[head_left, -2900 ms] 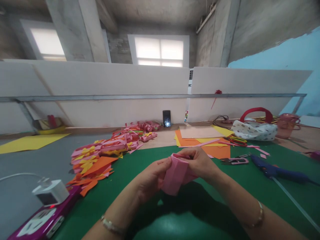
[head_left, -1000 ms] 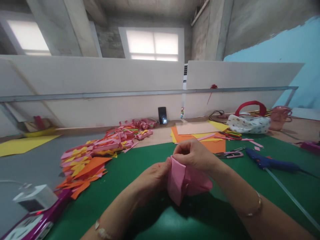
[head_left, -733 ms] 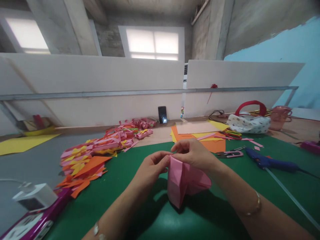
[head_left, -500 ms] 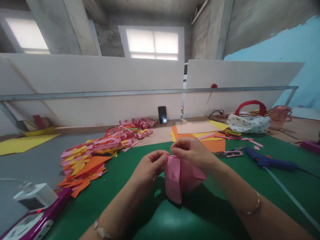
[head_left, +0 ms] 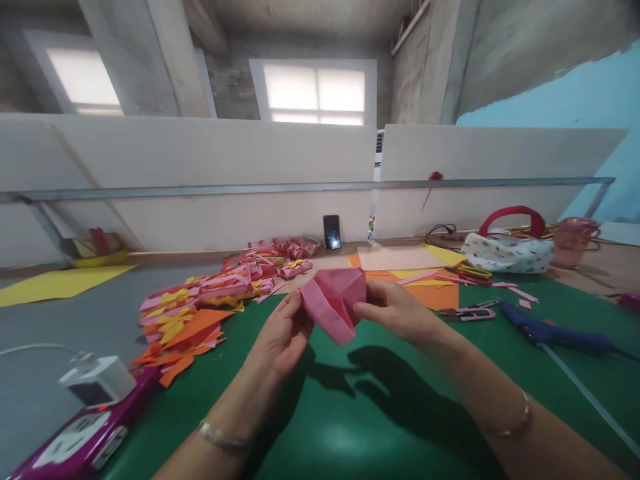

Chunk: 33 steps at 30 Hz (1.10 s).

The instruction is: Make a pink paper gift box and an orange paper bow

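Note:
A folded pink paper piece [head_left: 336, 300], creased and partly hollow, is held up over the green mat [head_left: 320, 427] between my two hands. My left hand [head_left: 287, 333] pinches its left edge, thumb in front and fingers behind. On the opposite side, my right hand [head_left: 393, 307] grips the right edge between thumb and fingers. The paper is tilted, its pointed lower end facing me, and its shadow falls on the mat below. Parts of the fingers behind the paper are hidden.
Pink, yellow and orange paper pieces [head_left: 200, 297] are heaped at the left. A purple power strip [head_left: 100, 427] with a white charger [head_left: 97, 380] lies front left. At the right are a blue glue gun [head_left: 555, 328], pink-handled snips [head_left: 470, 313], scissors [head_left: 473, 273] and a fabric basket [head_left: 510, 252]. A phone [head_left: 332, 232] leans behind.
Both hands have raised the pink paper off the mat and turned it. My right hand has shifted from its top edge to its right side. The view has swung slightly left.

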### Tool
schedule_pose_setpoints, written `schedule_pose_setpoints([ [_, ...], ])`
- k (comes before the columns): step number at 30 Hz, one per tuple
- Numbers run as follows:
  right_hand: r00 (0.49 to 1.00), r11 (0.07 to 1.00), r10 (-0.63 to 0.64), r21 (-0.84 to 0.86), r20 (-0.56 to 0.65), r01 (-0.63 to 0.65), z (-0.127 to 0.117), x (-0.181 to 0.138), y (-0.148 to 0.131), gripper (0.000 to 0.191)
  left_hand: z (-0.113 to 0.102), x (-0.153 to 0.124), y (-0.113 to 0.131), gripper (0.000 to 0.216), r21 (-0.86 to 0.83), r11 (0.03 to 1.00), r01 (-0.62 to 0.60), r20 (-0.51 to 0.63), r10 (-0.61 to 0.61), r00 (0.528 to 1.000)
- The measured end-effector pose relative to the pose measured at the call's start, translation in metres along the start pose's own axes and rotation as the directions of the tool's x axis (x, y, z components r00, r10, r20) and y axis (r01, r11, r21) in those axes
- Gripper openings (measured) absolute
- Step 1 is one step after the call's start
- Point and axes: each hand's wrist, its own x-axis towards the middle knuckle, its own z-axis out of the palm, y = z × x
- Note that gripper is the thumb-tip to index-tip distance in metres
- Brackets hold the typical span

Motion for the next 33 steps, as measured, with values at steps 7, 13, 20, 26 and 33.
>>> schedule_pose_setpoints([
  [7,0.985,0.95,-0.053,-0.311,-0.163,-0.001,0.002,0.001,0.005,0.012,0.009,-0.018,0.005,0.044,0.242,0.968,-0.068,0.06,0.055,0.997],
  [13,0.965,0.855,-0.128,-0.519,-0.229,-0.01,0.004,-0.002,0.002,0.019,0.005,-0.018,0.0,0.058,0.447,0.886,-0.12,0.231,0.015,0.973],
  [20,0.958,0.802,-0.18,-0.597,-0.222,0.012,0.005,-0.002,0.004,0.025,0.003,-0.013,-0.006,0.05,0.481,0.867,-0.129,0.382,-0.075,0.921],
  [26,0.974,0.81,-0.17,-0.585,-0.151,0.051,0.006,-0.002,0.005,0.017,0.002,-0.011,-0.006,0.051,0.534,0.833,-0.142,0.258,0.0,0.966],
  [33,0.99,0.854,-0.093,-0.52,-0.108,0.024,0.01,-0.001,0.012,0.013,0.002,-0.005,-0.01,0.054,0.488,0.829,-0.274,0.103,0.257,0.961],
])
